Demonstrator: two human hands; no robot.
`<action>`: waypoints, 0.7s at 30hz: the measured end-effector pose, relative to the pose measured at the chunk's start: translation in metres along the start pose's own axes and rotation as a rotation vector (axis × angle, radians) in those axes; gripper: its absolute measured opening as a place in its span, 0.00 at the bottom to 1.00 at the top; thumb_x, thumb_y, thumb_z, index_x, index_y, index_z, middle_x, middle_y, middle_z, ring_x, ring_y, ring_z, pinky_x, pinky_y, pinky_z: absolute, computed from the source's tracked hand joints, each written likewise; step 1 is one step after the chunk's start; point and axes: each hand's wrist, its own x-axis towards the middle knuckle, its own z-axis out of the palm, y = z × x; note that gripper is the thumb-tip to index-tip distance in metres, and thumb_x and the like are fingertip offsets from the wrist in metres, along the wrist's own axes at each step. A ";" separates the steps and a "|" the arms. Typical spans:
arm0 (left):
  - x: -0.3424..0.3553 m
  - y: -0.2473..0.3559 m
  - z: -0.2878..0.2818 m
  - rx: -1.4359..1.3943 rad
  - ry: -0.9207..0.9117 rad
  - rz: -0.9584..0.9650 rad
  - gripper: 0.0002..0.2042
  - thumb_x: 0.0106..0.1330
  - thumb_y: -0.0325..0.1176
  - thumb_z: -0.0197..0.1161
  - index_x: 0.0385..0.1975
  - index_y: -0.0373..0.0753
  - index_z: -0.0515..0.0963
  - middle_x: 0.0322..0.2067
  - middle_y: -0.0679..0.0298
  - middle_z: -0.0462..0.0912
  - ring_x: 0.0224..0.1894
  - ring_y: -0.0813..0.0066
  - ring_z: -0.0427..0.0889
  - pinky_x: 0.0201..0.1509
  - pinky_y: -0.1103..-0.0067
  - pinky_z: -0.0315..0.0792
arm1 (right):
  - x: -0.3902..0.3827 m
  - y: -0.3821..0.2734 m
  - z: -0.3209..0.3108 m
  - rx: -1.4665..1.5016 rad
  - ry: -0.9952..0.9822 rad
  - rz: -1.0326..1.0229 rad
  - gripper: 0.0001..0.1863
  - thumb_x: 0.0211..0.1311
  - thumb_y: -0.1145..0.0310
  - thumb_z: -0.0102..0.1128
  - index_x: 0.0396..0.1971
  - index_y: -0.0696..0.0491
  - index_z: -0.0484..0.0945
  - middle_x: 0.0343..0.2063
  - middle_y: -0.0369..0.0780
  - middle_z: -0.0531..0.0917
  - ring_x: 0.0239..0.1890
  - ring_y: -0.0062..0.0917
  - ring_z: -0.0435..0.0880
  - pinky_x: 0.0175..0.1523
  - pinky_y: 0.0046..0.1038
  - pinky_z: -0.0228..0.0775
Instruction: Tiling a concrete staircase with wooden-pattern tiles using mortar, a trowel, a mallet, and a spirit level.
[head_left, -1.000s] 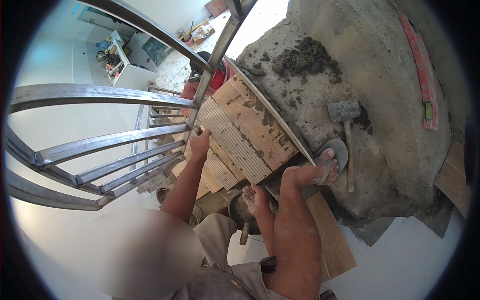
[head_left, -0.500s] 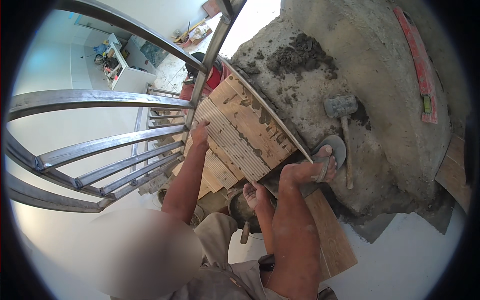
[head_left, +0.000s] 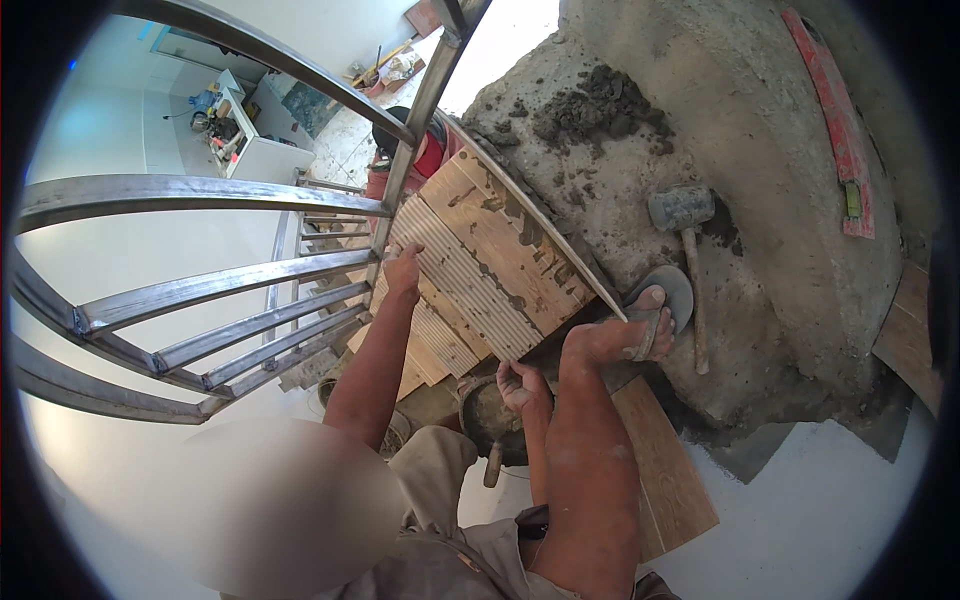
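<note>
My left hand (head_left: 402, 270) is beside the railing, fingers curled at the far left end of a ribbed, wood-look stair tile (head_left: 465, 275). My right hand (head_left: 522, 388) has its fingers bent in against the same tile's near end. Smooth wood-look tile (head_left: 515, 245) with grey mortar smears adjoins the ribbed strip, and more ribbed tile lies on the step below. Under my right hand stands a dark bucket (head_left: 485, 410) of mortar with a wooden-handled tool (head_left: 492, 465) in it. My undersides of the fingers are hidden.
A steel railing (head_left: 230, 270) rises on the left. Beyond it, a person in red with a dark cap (head_left: 392, 125) crouches. A rubber mallet (head_left: 682, 210), heaped mortar (head_left: 610, 105) and a red spirit level (head_left: 835, 120) lie on the rough concrete. A wood-look tile (head_left: 660, 470) lies beside my leg.
My right hand has turned from an open palm to bent fingers and moved slightly up against the tile's near end. My left hand stays at the far end, shifted very little.
</note>
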 end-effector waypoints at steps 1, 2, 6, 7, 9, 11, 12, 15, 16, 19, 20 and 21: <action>0.000 -0.001 0.001 -0.001 -0.004 0.000 0.19 0.50 0.34 0.64 0.41 0.28 0.76 0.39 0.56 0.77 0.43 0.69 0.73 0.49 0.73 0.67 | 0.001 -0.001 0.001 0.002 -0.001 -0.003 0.04 0.65 0.79 0.55 0.37 0.62 0.75 0.30 0.43 0.79 0.31 0.31 0.81 0.41 0.31 0.81; 0.001 -0.002 0.002 0.046 -0.029 -0.024 0.20 0.50 0.34 0.64 0.42 0.29 0.76 0.40 0.55 0.78 0.44 0.68 0.73 0.50 0.73 0.67 | 0.003 -0.003 0.001 0.016 0.017 -0.030 0.04 0.65 0.79 0.55 0.38 0.63 0.74 0.31 0.43 0.79 0.31 0.31 0.81 0.40 0.30 0.81; 0.025 -0.024 -0.006 0.082 -0.061 -0.014 0.22 0.50 0.35 0.65 0.45 0.28 0.76 0.43 0.54 0.78 0.47 0.65 0.74 0.52 0.73 0.67 | 0.009 -0.004 0.002 0.089 0.018 0.017 0.05 0.64 0.80 0.56 0.38 0.65 0.73 0.32 0.45 0.76 0.32 0.31 0.79 0.38 0.28 0.82; 0.025 -0.025 -0.005 0.083 -0.063 -0.016 0.22 0.50 0.35 0.65 0.45 0.28 0.76 0.43 0.54 0.78 0.47 0.65 0.74 0.52 0.73 0.67 | 0.008 -0.006 0.002 0.091 0.020 0.016 0.05 0.64 0.80 0.56 0.38 0.65 0.73 0.32 0.45 0.76 0.32 0.31 0.79 0.38 0.28 0.82; 0.026 -0.027 -0.005 -0.029 -0.044 -0.085 0.24 0.50 0.35 0.65 0.47 0.27 0.75 0.46 0.52 0.78 0.49 0.63 0.74 0.54 0.73 0.67 | 0.008 -0.010 0.003 0.190 0.047 0.177 0.06 0.65 0.79 0.55 0.39 0.65 0.73 0.31 0.44 0.75 0.31 0.31 0.79 0.37 0.28 0.82; 0.023 -0.025 -0.003 0.062 -0.005 -0.012 0.21 0.52 0.36 0.64 0.43 0.28 0.77 0.43 0.51 0.79 0.47 0.63 0.76 0.54 0.71 0.68 | 0.009 -0.009 0.002 0.200 0.034 0.157 0.06 0.66 0.79 0.54 0.39 0.65 0.73 0.30 0.44 0.75 0.31 0.31 0.78 0.37 0.28 0.82; 0.021 -0.024 -0.003 0.153 0.036 0.062 0.17 0.55 0.36 0.64 0.39 0.29 0.80 0.40 0.51 0.81 0.45 0.63 0.77 0.53 0.70 0.69 | 0.010 -0.008 0.002 0.209 0.021 0.138 0.05 0.66 0.79 0.54 0.39 0.65 0.72 0.30 0.43 0.75 0.30 0.30 0.78 0.36 0.28 0.82; -0.002 -0.006 0.013 0.127 -0.035 -0.051 0.18 0.55 0.37 0.64 0.41 0.29 0.80 0.42 0.50 0.81 0.46 0.62 0.77 0.54 0.69 0.69 | 0.011 -0.023 -0.008 0.243 0.017 0.171 0.05 0.67 0.78 0.53 0.39 0.65 0.72 0.30 0.43 0.75 0.30 0.30 0.78 0.35 0.28 0.82; 0.002 -0.008 0.010 0.128 -0.030 -0.046 0.18 0.55 0.37 0.64 0.41 0.29 0.80 0.42 0.50 0.81 0.46 0.62 0.77 0.54 0.69 0.69 | 0.013 -0.019 -0.006 0.241 0.014 0.177 0.05 0.67 0.78 0.53 0.39 0.65 0.72 0.30 0.43 0.75 0.30 0.30 0.78 0.35 0.28 0.82; 0.012 -0.011 0.002 0.166 0.012 0.038 0.19 0.54 0.36 0.64 0.42 0.29 0.80 0.43 0.50 0.81 0.45 0.63 0.78 0.52 0.69 0.70 | 0.015 -0.012 -0.002 0.227 0.012 0.121 0.05 0.67 0.78 0.53 0.38 0.65 0.72 0.30 0.43 0.75 0.30 0.30 0.78 0.34 0.27 0.82; 0.014 -0.011 -0.001 0.122 0.016 -0.026 0.20 0.53 0.35 0.65 0.43 0.29 0.80 0.44 0.50 0.81 0.45 0.64 0.78 0.51 0.70 0.71 | 0.013 -0.010 0.001 0.244 0.038 0.157 0.05 0.67 0.78 0.53 0.38 0.65 0.72 0.30 0.43 0.75 0.30 0.30 0.78 0.34 0.27 0.82; 0.015 -0.012 -0.004 0.077 0.022 -0.090 0.21 0.52 0.35 0.66 0.44 0.28 0.79 0.44 0.51 0.81 0.44 0.64 0.79 0.50 0.70 0.72 | 0.012 -0.007 0.004 0.262 0.065 0.193 0.05 0.67 0.78 0.53 0.38 0.65 0.72 0.30 0.43 0.76 0.30 0.30 0.78 0.33 0.27 0.81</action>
